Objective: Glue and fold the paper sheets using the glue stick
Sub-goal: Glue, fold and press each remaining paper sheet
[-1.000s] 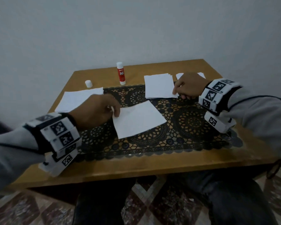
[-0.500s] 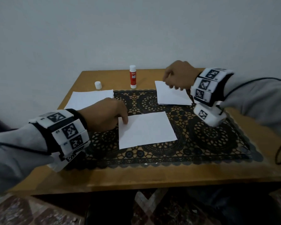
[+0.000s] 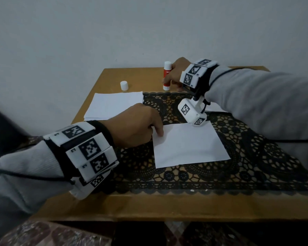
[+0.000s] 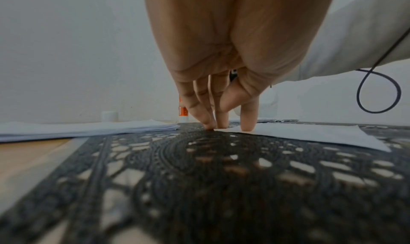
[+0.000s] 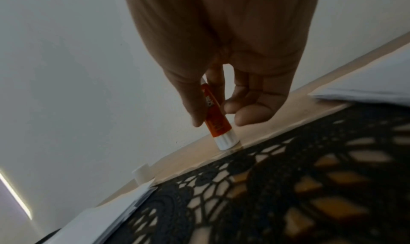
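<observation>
Right hand (image 5: 221, 69) grips cylindrical glue stick (image 5: 216, 120); left hand (image 3: 133, 126) pins flat sheet (image 3: 188, 144).

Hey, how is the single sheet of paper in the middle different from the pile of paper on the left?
The single sheet lies alone on the black lace mat; the paper pile is several sheets thick and sits mostly on bare wood at the mat's edge. The left hand presses fingertips on the single sheet's corner; nothing touches the pile. Both are white, unfolded and flat.
</observation>
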Available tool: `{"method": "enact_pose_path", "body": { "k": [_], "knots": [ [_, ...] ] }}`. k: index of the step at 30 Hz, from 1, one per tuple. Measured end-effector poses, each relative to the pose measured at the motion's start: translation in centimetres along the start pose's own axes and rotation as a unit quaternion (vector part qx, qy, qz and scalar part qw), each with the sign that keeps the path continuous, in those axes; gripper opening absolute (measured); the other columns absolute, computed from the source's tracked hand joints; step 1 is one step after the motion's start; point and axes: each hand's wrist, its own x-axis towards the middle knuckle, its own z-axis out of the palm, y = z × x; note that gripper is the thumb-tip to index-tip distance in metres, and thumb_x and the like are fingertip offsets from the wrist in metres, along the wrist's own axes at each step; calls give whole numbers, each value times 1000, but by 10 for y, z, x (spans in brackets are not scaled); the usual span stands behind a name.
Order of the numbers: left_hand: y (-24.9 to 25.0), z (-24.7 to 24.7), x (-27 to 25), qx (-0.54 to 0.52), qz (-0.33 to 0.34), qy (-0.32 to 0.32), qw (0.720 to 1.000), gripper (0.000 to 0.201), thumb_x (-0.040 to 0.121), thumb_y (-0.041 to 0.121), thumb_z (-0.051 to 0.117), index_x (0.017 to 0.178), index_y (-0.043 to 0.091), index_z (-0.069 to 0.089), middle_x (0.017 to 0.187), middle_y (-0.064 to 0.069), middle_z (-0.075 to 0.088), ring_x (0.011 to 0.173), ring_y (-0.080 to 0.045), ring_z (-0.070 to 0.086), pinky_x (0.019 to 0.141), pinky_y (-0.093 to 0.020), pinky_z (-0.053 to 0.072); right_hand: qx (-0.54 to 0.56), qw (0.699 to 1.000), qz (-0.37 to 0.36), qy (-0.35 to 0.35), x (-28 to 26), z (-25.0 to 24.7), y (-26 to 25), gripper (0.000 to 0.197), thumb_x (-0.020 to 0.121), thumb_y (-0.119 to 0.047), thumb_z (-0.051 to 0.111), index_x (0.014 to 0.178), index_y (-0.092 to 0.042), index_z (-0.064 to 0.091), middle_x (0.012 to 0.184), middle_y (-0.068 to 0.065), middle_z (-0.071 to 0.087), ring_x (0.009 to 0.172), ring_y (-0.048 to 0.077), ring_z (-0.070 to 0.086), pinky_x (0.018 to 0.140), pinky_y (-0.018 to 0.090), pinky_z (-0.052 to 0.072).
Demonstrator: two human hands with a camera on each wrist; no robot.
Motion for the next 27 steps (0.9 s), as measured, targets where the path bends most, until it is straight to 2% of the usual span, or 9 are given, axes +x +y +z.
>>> {"method": "enact_pose_path", "body": {
  "k": [3, 8, 10, 14, 18, 20, 22, 24, 27],
  "knots": [
    [0, 0, 0, -1, 2, -2, 1000, 46, 76, -7, 51, 101, 22, 76, 122, 5, 64, 110, -10, 57, 96, -15, 38, 5, 1000, 1, 8, -9, -1, -5, 79, 21, -49, 78, 91, -15, 66, 82, 12, 71, 76, 36, 71, 73, 53, 58],
    [-1, -1, -2, 1, 3, -13, 1000, 47, 75, -11, 52, 101, 20, 76, 119, 2, 64, 107, -12, 57, 78, 6, 26, 15, 997, -56, 43, -97, -17, -25, 29, 67, -24, 74, 88, -6, 67, 81, 11, 72, 74, 27, 72, 73, 47, 60],
    [3, -4, -3, 7, -6, -18, 1000, 47, 77, -10, 52, 102, 20, 76, 114, -1, 64, 103, -15, 57, 75, 2, 29, -18, 997, -75, 29, -115, -24, -19, 24, 72, -19, 72, 89, -4, 66, 82, 12, 71, 73, 27, 71, 75, 46, 60],
    [18, -8, -9, 27, -36, -35, 998, 43, 82, -4, 51, 110, 21, 72, 115, 1, 64, 103, -16, 59, 84, -13, 38, -74, 991, -111, -28, -146, -40, -3, 14, 85, -19, 69, 90, -7, 65, 85, 13, 69, 74, 27, 69, 70, 39, 60],
    [40, -9, -14, 33, -40, -34, 998, 44, 85, 3, 54, 125, 20, 63, 128, 1, 60, 112, -15, 57, 96, -21, 42, -59, 985, -138, -88, -169, -51, 7, 26, 93, -29, 61, 94, -4, 68, 72, 9, 66, 61, 19, 63, 57, 30, 56],
    [54, -6, -17, 57, -6, -84, 995, 49, 91, 12, 52, 139, 22, 49, 145, -1, 47, 131, -16, 44, 110, -27, 34, -41, 983, -156, -83, -178, -49, 8, 24, 91, -31, 64, 96, -8, 67, 69, 6, 66, 54, 16, 61, 52, 27, 53],
    [69, 4, -22, 102, 24, -167, 980, 54, 100, 28, 40, 151, 22, 23, 159, -6, 18, 146, -19, 17, 119, -34, 18, -25, 980, -180, -76, -185, -43, 6, 24, 87, -31, 70, 95, -9, 66, 64, 4, 64, 47, 13, 56, 46, 24, 48],
    [78, 18, -26, 146, 22, -229, 962, 63, 101, 44, 26, 153, 19, -1, 160, -10, -7, 148, -22, -6, 120, -38, 8, -26, 976, -203, -82, -188, -35, 1, 21, 85, -28, 71, 91, -9, 67, 58, 2, 61, 41, 10, 51, 42, 23, 43],
    [79, 28, -26, 163, 9, -243, 956, 70, 99, 54, 18, 150, 20, -16, 157, -11, -22, 145, -24, -18, 120, -43, 4, -25, 973, -219, -67, -185, -20, -7, 20, 84, -28, 72, 86, -9, 69, 56, -1, 60, 34, 2, 46, 40, 18, 36]
  ]
}}
